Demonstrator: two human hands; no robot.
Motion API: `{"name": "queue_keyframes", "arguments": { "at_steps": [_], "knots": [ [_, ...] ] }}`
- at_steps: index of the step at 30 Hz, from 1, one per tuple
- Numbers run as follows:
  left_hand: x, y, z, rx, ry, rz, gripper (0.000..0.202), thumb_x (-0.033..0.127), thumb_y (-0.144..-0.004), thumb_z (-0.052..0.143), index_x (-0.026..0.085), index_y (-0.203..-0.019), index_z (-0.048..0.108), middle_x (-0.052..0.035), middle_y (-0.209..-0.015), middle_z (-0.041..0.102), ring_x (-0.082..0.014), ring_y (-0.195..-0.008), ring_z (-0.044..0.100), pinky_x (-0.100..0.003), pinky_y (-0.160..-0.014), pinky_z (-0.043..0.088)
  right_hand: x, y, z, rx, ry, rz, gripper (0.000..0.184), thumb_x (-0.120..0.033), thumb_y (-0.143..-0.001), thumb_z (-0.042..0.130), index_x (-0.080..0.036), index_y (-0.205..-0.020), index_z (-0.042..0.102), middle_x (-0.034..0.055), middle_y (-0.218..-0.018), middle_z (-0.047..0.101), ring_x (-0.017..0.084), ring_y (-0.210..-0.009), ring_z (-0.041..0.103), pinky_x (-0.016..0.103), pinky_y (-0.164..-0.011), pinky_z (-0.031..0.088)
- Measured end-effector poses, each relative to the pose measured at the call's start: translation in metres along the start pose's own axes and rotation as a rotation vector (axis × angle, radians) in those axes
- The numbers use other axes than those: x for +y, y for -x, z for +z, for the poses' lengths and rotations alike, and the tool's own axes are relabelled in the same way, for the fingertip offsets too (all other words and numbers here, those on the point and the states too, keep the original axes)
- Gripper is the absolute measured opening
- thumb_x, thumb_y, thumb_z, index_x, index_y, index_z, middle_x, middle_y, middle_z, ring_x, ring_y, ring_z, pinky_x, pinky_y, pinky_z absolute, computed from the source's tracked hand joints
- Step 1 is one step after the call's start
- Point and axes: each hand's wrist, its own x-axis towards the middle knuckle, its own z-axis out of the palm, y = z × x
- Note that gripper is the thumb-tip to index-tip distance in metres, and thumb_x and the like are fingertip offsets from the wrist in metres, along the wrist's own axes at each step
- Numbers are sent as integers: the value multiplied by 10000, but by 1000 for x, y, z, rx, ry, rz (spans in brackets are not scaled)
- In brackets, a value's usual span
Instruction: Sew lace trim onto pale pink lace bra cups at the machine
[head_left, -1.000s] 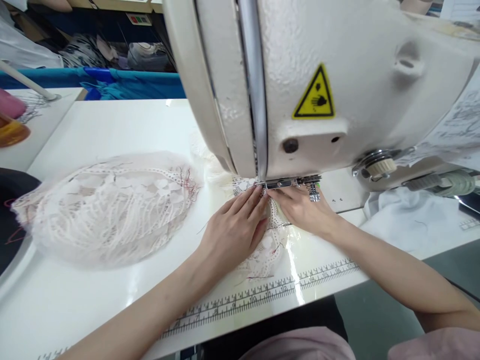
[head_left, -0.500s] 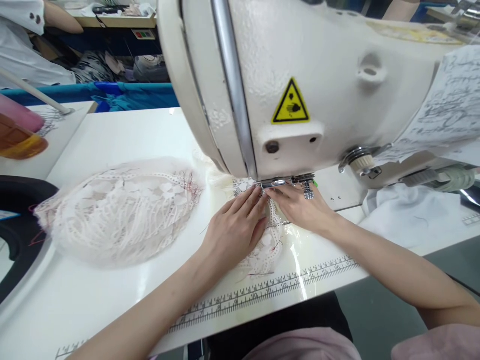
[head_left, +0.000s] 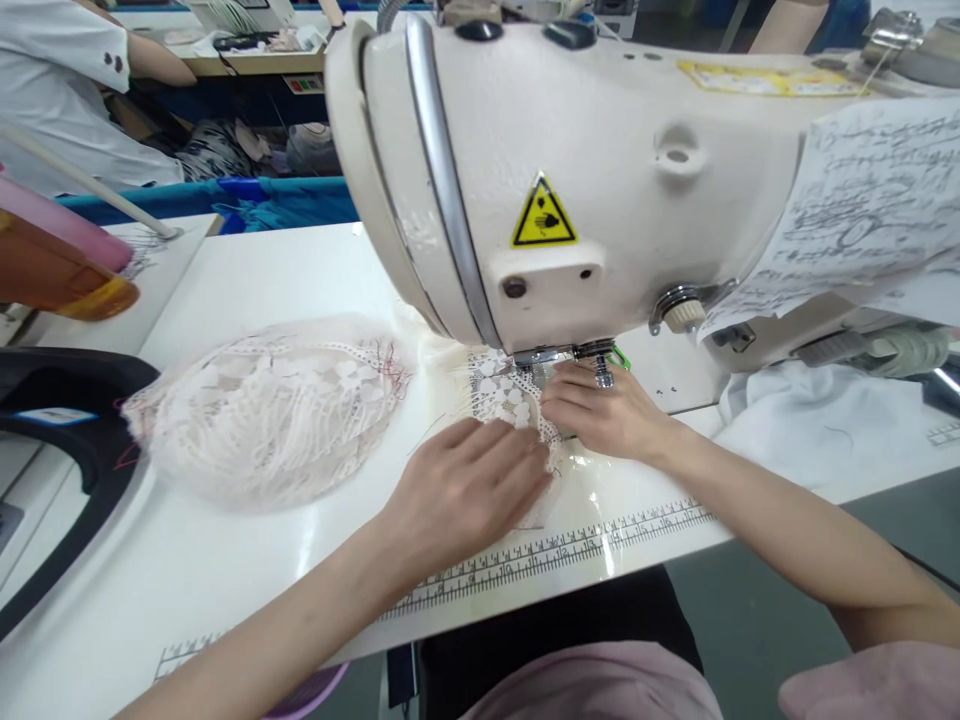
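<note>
White floral lace, dotted border, flat on the table, partly hidden, apparently reaching under the sewing machine

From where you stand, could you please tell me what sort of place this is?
Probably a sewing workshop: there is a sewing machine, lace pieces on the table, and a ruler scale along its edge.

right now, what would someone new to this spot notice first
Probably the bulky cream-white sewing machine head across the upper middle and right, with a yellow triangular warning sticker on its side. Just below it, the person's left hand and right hand are at white floral lace fabric. To the left, a pale oval lace bundle with red threads lies on the white tabletop.
</note>
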Motion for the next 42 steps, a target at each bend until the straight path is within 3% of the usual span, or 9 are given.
{"name": "queue_keyframes", "arguments": {
  "at_steps": [3,6,10,14,17,22,27,38,42],
  "knots": [
    [15,14,-14,-111,-51,251,64,203,-876,600,175,-907,649,-39,-963,703,-178,-834,626,-295,-589,458,3,3,-1,51,-91,-72,331,59,-780,362,-199,-716,558,-78,-668,639,85,-701,538,227,-574,358],
    [31,30,-15,-196,-175,241,148,125,-890,524,163,-951,654,-72,-1036,686,-211,-939,613,-315,-633,474,3,6,-1,24,-144,-71,338,69,-747,343,-195,-690,545,-80,-625,611,72,-645,513,224,-485,275],
    [40,32,-15,-181,-115,-2,226,31,-893,408,134,-944,602,-85,-950,692,-207,-853,651,-294,-566,492,3,8,-2,-69,-227,-47,321,22,-749,327,-190,-719,566,-59,-622,595,75,-603,488,226,-457,240],
    [21,18,-29,-230,224,-509,162,214,-989,342,170,-1016,495,-23,-789,667,-129,-533,603,-230,-402,410,5,7,-6,-76,-367,-46,204,-244,-870,407,-175,-820,592,-22,-686,613,96,-628,511,235,-471,283],
    [0,9,-36,-243,346,-647,221,352,-999,326,190,-980,474,1,-691,648,-130,-447,554,-236,-394,380,5,6,-6,-49,-374,-47,280,-414,-898,489,-172,-798,589,-22,-683,614,104,-645,535,241,-467,286],
    [-13,-1,-15,-362,389,-399,266,367,-890,565,193,-1089,539,-38,-892,689,-176,-708,656,-263,-564,484,4,6,-2,-60,-328,-91,209,-196,-912,438,-180,-781,601,-30,-728,660,106,-709,588,237,-479,336],
    [-7,-2,16,-124,177,-163,204,90,-903,434,168,-851,616,-7,-688,628,-157,-621,569,-282,-580,440,6,8,-1,-81,-366,-73,210,-273,-944,440,-188,-889,624,2,-888,697,131,-837,628,278,-616,482],
    [-6,10,25,56,-13,-124,225,23,-873,456,178,-807,605,24,-600,567,-135,-542,486,-297,-534,357,7,6,3,-53,-512,-67,115,-246,-930,542,-196,-906,642,-15,-914,729,117,-1009,648,391,-1024,498],
    [-8,10,23,76,-61,-87,205,43,-837,465,156,-871,633,-47,-816,703,-203,-774,643,-354,-690,503,6,7,2,-63,-543,-26,141,-220,-941,519,-189,-924,655,-4,-899,741,98,-926,679,363,-981,532]
  ]
}}
